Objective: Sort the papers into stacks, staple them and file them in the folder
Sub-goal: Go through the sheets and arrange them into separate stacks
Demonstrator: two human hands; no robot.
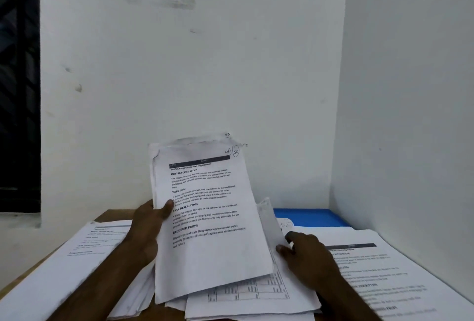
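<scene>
Your left hand [147,220] grips the sheaf of printed sheets [210,231] upright at frame centre, thumb on its left edge. Your right hand [305,251] meets the right edge; whether it pinches, I cannot tell. The paper is probably light, floppy and slippery, so support both edges.

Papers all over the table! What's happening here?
A person is sorting printed papers. Their left hand holds up a bundle of sheets, thumb on the front page, while the right hand seems to pinch the edge of a loose sheet behind it. A messy pile lies underneath, between a left stack and a right stack. A blue folder lies at the back by the wall.
</scene>
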